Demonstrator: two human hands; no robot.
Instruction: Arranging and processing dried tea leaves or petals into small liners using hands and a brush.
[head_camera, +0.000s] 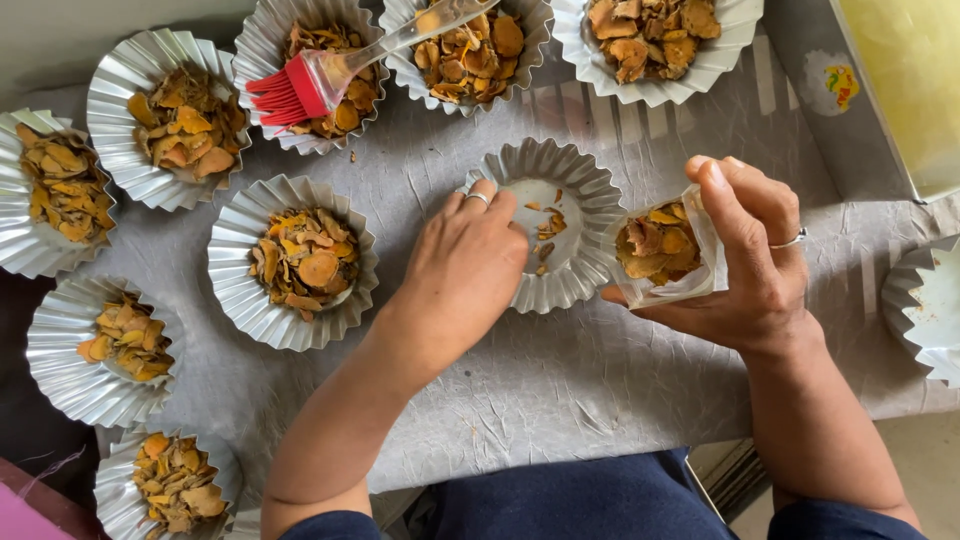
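- Head view, looking straight down: a grey crinkled sheet covers the surface (600, 390), and many shiny fluted foil cups stand on it.
- The left hand (465, 265) rests on the near-left rim of a nearly empty fluted foil cup (545, 185) at the middle; its fingers (485, 195), one with a ring, are curled over the rim and press on it, closing around nothing else.
- Inside that cup lie only a few orange-brown crumbs.
- The right hand (750, 265), with a ring on one finger, grasps a small clear plastic pouch (665, 250) full of dried orange-brown slices, thumb on top and fingers beneath; the pouch is tilted, its open mouth just beside the cup's right rim.
- A filled foil cup of the same slices (300, 262) stands just left of the left hand; more filled cups line the left side and top.
- A red silicone brush with a clear handle (300, 88) lies across the top cups.
- Another empty foil cup (925, 310) sits at the right edge.
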